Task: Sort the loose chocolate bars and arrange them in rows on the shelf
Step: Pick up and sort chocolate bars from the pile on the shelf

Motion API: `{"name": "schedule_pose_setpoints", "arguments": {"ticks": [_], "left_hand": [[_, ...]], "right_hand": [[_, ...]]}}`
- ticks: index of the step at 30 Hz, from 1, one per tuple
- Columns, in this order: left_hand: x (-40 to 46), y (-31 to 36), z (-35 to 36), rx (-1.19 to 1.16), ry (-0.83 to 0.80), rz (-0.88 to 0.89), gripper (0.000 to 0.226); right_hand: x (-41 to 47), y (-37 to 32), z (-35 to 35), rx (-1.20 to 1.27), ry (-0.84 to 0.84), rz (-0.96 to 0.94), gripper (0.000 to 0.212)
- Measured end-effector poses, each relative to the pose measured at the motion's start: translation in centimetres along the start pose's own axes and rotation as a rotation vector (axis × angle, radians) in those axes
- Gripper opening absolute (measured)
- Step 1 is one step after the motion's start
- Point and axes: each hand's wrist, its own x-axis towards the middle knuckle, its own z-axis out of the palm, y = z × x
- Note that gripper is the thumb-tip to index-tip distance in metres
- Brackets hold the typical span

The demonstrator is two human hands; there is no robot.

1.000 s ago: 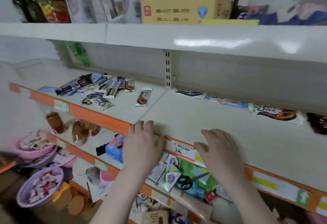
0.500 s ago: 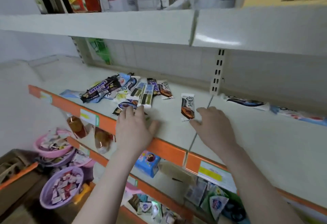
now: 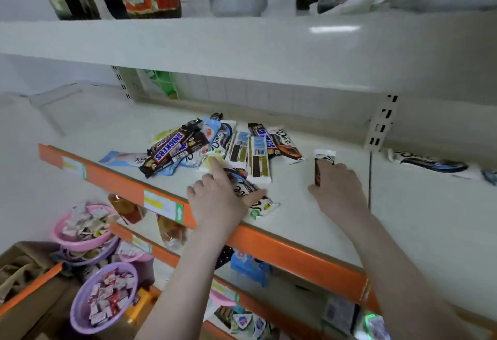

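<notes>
A loose pile of chocolate bars lies on the white shelf (image 3: pixel 309 205). In it are a Snickers bar (image 3: pixel 172 148), a second Snickers bar (image 3: pixel 263 136), a white Dove bar (image 3: pixel 286 142), two back-side-up bars with barcodes (image 3: pixel 258 161) and a light blue Dove bar (image 3: pixel 126 157). My left hand (image 3: pixel 217 202) rests on a Dove bar (image 3: pixel 262 205) near the front edge, index finger straight toward the pile, thumb across the wrapper. My right hand (image 3: pixel 340 187) grips a small brown Dove bar (image 3: pixel 320 166) to the right of the pile. Another Dove bar (image 3: pixel 430 163) lies alone at far right.
An orange price rail (image 3: pixel 295 251) edges the shelf. The shelf above (image 3: pixel 242 44) carries bottles and bags. Below left stand a pink bowl (image 3: pixel 80 232) and a purple bowl (image 3: pixel 105 296) of small sweets, beside a cardboard box (image 3: pixel 29 286). A slotted upright (image 3: pixel 382 124) splits the back wall.
Both hands have moved from the orange rail forward onto the shelf. The right hand has closed round the small brown bar; the left has landed on a Dove bar. The view has swung left.
</notes>
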Motion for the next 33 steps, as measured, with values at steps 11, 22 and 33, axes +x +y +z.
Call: {"name": "schedule_pose_setpoints", "arguments": {"ticks": [11,22,33], "left_hand": [[3.0,-1.5,-0.9,-0.604,-0.068,-0.11,0.126],[4.1,-2.0,-2.9,-0.91,-0.422,-0.139,0.013],[3.0,-4.6,-3.5,-1.466,-0.646,-0.423,0.005]], "right_hand": [[0.0,-1.2,0.1,0.208,0.067,0.128,0.059],[0.2,-0.4,0.3,0.207,-0.053,0.194,0.054],[-0.3,-0.3,-0.5,0.138,-0.12,0.259,0.046]]}}
